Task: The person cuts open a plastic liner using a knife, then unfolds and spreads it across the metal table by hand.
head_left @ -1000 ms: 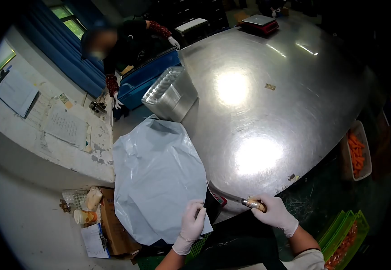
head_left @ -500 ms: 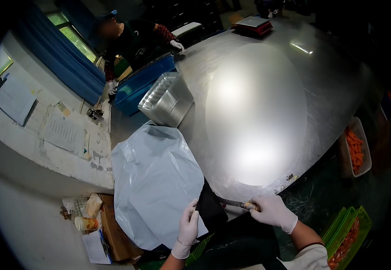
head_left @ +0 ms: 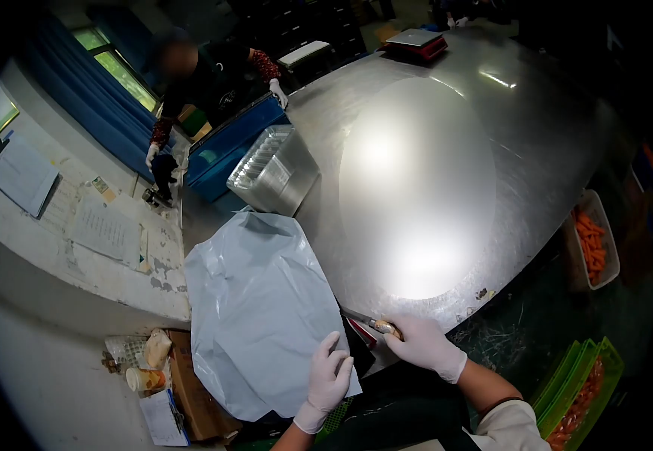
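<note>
By the metal tabletop [head_left: 526,195], a limp, likely slippery bag [head_left: 255,308] is best edge-pinched; left hand [head_left: 328,383] fingers are half curled, hold unclear; knife [head_left: 375,323] is gripped by the right hand's [head_left: 426,347] closed fingers.

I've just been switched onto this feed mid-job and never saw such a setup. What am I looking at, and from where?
There is no robot: you see a person's own gloved hands, through one head-worn camera looking forward and down. The right hand holds a knife-like tool by its handle. The left hand is at the near edge of a grey plastic sheet; whether it grips it, I can't tell. Beyond the sheet, on the shiny metal table, stand stacked trays and, farther off, what looks like a red scale. The other person, by the blue bin, is someone else nearby.
</note>
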Demonstrator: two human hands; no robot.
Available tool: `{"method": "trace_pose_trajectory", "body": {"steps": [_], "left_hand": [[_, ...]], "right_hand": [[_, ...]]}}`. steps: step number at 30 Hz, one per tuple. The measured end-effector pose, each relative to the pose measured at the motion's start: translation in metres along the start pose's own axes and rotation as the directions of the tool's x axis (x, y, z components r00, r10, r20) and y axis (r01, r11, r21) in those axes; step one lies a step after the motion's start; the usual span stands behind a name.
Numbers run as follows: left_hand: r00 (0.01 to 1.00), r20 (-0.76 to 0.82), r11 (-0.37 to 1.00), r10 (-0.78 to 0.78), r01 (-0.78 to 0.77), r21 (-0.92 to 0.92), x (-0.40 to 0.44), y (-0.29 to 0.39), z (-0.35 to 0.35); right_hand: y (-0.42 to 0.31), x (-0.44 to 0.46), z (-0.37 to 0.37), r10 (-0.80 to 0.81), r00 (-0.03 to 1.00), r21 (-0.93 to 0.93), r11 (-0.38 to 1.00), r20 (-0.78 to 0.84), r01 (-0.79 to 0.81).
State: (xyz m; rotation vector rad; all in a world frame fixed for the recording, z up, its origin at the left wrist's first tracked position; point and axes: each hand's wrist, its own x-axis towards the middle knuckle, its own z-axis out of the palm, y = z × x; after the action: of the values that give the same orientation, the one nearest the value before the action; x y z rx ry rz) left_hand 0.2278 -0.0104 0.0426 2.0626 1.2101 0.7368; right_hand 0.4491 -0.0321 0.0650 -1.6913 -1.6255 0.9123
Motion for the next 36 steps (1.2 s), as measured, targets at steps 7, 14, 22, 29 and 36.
{"method": "trace_pose_trajectory", "body": {"steps": [7,14,22,29,36], "left_hand": [[0.969,0.167,0.975,0.181,-0.199,0.099,0.015,-0.016,0.000],[0.996,0.021,0.973,-0.090,0.092,-0.211,0.051,-0.069,-0.010],[0.988,0.143,0.732,-0.060,-0.054,0.679,0.097,-0.082,0.003],[0.976,0.175,0.713,-0.130,-0.031,0.700,0.097,-0.079,0.003],[0.986,0.148,0.718,-0.073,-0.051,0.695,0.095,-0.085,0.005]], "right_hand": [[0.010,0.019,0.046,-0.114,0.981,0.013,0.993,-0.154,0.118],[0.006,0.018,0.060,-0.072,0.978,0.038,0.996,-0.193,0.081],[-0.003,0.024,0.072,-0.009,0.985,-0.033,0.999,-0.171,0.003],[-0.010,0.048,0.073,-0.129,0.964,-0.124,0.987,-0.235,0.101],[-0.003,0.058,0.061,-0.165,0.956,-0.225,0.968,-0.243,0.110]]}}
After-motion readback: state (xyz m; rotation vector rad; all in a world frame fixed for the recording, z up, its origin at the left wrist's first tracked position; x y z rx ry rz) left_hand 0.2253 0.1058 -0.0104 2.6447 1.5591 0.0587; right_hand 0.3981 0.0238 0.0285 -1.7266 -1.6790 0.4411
